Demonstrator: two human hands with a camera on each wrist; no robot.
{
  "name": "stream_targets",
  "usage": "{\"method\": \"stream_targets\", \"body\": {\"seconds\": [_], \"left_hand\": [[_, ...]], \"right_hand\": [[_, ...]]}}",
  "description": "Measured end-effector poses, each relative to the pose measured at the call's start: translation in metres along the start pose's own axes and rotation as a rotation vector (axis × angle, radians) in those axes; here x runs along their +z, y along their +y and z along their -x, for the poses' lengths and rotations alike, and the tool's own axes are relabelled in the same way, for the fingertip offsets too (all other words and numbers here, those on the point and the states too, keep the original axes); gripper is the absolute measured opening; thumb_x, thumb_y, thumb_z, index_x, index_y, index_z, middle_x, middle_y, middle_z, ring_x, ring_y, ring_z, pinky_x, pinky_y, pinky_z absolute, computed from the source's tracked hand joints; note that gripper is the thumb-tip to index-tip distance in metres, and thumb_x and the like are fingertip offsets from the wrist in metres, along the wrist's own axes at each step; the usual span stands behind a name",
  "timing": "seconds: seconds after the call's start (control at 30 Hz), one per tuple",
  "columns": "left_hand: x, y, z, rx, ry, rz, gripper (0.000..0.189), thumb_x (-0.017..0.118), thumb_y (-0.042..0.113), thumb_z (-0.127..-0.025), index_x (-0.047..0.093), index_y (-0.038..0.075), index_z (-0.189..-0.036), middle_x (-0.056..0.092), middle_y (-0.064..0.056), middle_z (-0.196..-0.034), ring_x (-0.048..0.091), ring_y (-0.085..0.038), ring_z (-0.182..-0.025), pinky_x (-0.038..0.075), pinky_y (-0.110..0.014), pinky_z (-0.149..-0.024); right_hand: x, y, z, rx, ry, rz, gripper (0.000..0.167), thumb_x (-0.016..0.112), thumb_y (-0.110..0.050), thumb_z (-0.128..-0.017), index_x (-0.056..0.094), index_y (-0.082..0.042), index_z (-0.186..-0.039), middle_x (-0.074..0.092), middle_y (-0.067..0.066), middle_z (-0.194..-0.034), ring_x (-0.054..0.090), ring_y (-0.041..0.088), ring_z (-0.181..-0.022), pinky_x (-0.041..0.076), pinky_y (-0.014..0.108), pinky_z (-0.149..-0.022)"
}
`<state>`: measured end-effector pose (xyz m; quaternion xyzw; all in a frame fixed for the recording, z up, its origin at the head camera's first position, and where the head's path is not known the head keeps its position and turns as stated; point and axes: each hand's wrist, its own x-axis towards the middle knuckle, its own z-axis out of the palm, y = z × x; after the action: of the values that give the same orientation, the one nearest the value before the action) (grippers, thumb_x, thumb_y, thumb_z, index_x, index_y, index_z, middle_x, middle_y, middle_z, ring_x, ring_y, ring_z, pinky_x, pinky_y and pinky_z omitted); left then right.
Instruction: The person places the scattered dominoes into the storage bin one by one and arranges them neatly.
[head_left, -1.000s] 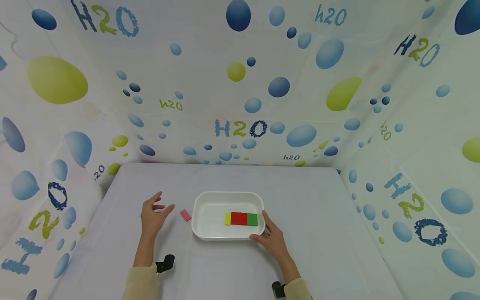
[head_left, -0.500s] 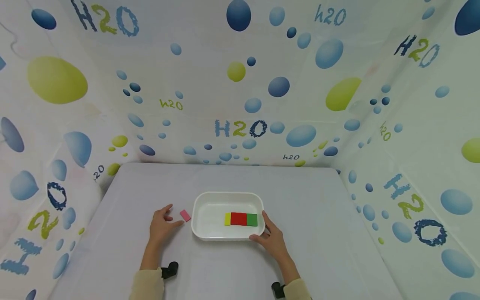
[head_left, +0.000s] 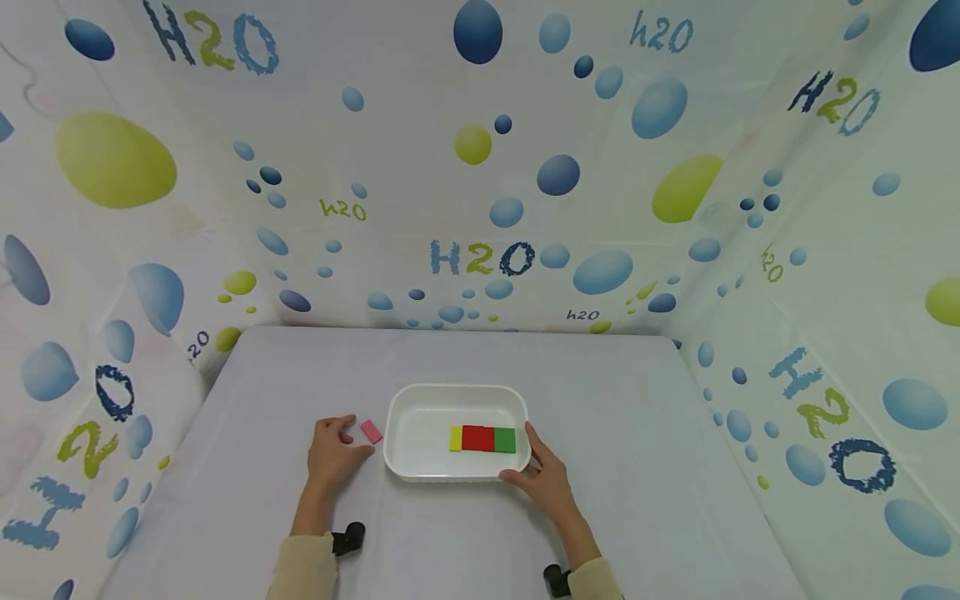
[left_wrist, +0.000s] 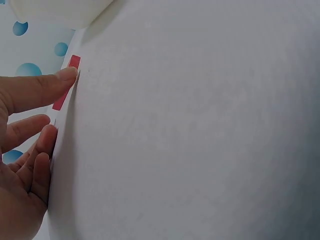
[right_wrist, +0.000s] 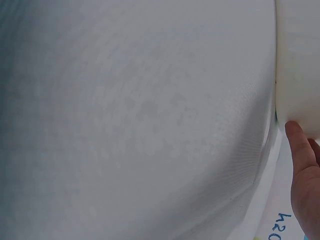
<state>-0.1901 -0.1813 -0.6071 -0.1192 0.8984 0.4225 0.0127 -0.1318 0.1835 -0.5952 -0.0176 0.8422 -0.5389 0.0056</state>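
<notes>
On the table lies a small pink rectangular block, just left of the tray. My left hand is beside it, thumb and forefinger spread on its near and left sides with a gap to the block in the head view. In the left wrist view the thumb overlaps the pink block. A white tray holds a row of yellow, red and green pieces. At its front right corner my right hand holds the tray, thumb at the front wall and fingers along the right side.
A white cloth covers the table. Behind and at both sides hang curtains printed with blue and green drops. Black wrist cameras sit at the left and right cuffs.
My left hand has come down and to the right, close to the pink block. The right hand stays at the tray's corner, and the tray and its pieces have not moved.
</notes>
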Motion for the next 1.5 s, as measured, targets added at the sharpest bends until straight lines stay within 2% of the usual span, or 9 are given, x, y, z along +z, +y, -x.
{"method": "stream_targets", "body": {"seconds": [0.3, 0.67, 0.83, 0.93, 1.03, 1.13, 1.27, 1.37, 1.5], "left_hand": [[0.005, 0.006, -0.002, 0.028, 0.027, -0.03, 0.056, 0.078, 0.016, -0.077, 0.059, -0.006, -0.125, 0.043, -0.025, -0.127, 0.053, -0.033, -0.094, 0.041, -0.04, -0.075], [0.01, 0.003, -0.004, 0.057, 0.071, -0.028, 0.049, 0.077, 0.017, -0.078, 0.063, -0.006, -0.119, 0.045, -0.024, -0.126, 0.055, -0.034, -0.097, 0.041, -0.041, -0.077], [0.01, 0.003, -0.001, 0.04, 0.062, 0.004, 0.05, 0.075, 0.019, -0.079, 0.062, -0.005, -0.121, 0.048, -0.023, -0.124, 0.055, -0.035, -0.1, 0.042, -0.045, -0.08], [0.009, 0.002, 0.0, 0.036, 0.062, 0.035, 0.05, 0.074, 0.018, -0.08, 0.062, -0.004, -0.123, 0.054, -0.023, -0.118, 0.057, -0.035, -0.101, 0.043, -0.047, -0.083], [0.006, -0.001, 0.001, 0.032, 0.077, 0.096, 0.051, 0.073, 0.014, -0.08, 0.06, -0.003, -0.126, 0.063, -0.023, -0.111, 0.061, -0.035, -0.099, 0.048, -0.043, -0.084], [0.001, -0.005, 0.002, 0.029, 0.093, 0.181, 0.051, 0.072, 0.009, -0.081, 0.057, -0.005, -0.128, 0.067, -0.024, -0.107, 0.066, -0.029, -0.094, 0.052, -0.026, -0.078], [-0.008, -0.006, 0.003, 0.003, 0.102, 0.289, 0.052, 0.071, 0.005, -0.083, 0.054, -0.005, -0.132, 0.066, -0.025, -0.111, 0.064, -0.003, -0.083, 0.045, -0.006, -0.069], [-0.015, -0.001, 0.005, 0.0, 0.137, 0.362, 0.051, 0.07, 0.002, -0.085, 0.054, -0.005, -0.132, 0.063, -0.026, -0.115, 0.054, 0.013, -0.077, 0.043, -0.001, -0.069], [-0.024, 0.013, 0.006, 0.046, 0.186, 0.44, 0.049, 0.071, -0.002, -0.084, 0.056, -0.005, -0.131, 0.062, -0.024, -0.116, 0.053, 0.017, -0.076, 0.045, -0.001, -0.071]], "right_hand": [[0.001, -0.001, -0.001, 0.002, 0.006, -0.006, 0.1, 0.084, -0.031, -0.074, 0.028, -0.015, -0.155, 0.035, 0.015, -0.156, 0.044, 0.038, -0.137, 0.05, 0.036, -0.095], [0.002, -0.003, -0.002, 0.016, 0.006, -0.026, 0.098, 0.084, -0.026, -0.075, 0.028, -0.016, -0.155, 0.035, 0.015, -0.156, 0.044, 0.038, -0.136, 0.05, 0.036, -0.094], [0.002, -0.001, -0.002, 0.009, 0.008, -0.02, 0.098, 0.084, -0.027, -0.075, 0.028, -0.016, -0.155, 0.036, 0.014, -0.156, 0.045, 0.038, -0.136, 0.05, 0.036, -0.094], [0.001, 0.0, -0.002, 0.004, 0.008, -0.016, 0.098, 0.084, -0.028, -0.075, 0.029, -0.016, -0.155, 0.036, 0.014, -0.156, 0.045, 0.038, -0.136, 0.05, 0.036, -0.094], [0.002, 0.002, -0.002, 0.003, 0.007, -0.022, 0.098, 0.085, -0.028, -0.074, 0.029, -0.017, -0.155, 0.036, 0.014, -0.156, 0.045, 0.038, -0.136, 0.05, 0.036, -0.094], [0.002, 0.004, -0.003, 0.002, 0.003, -0.025, 0.097, 0.084, -0.028, -0.075, 0.03, -0.017, -0.154, 0.036, 0.014, -0.156, 0.046, 0.037, -0.135, 0.051, 0.036, -0.093], [0.001, 0.001, -0.002, 0.003, -0.001, -0.022, 0.098, 0.084, -0.029, -0.075, 0.029, -0.017, -0.155, 0.036, 0.014, -0.156, 0.046, 0.037, -0.135, 0.051, 0.035, -0.093], [0.001, -0.001, -0.001, 0.002, -0.002, -0.021, 0.099, 0.084, -0.028, -0.074, 0.028, -0.016, -0.155, 0.036, 0.015, -0.156, 0.045, 0.038, -0.136, 0.05, 0.035, -0.094], [0.001, -0.002, 0.0, -0.003, 0.0, -0.026, 0.099, 0.084, -0.026, -0.074, 0.028, -0.015, -0.155, 0.035, 0.016, -0.156, 0.045, 0.039, -0.136, 0.05, 0.036, -0.094]]}}
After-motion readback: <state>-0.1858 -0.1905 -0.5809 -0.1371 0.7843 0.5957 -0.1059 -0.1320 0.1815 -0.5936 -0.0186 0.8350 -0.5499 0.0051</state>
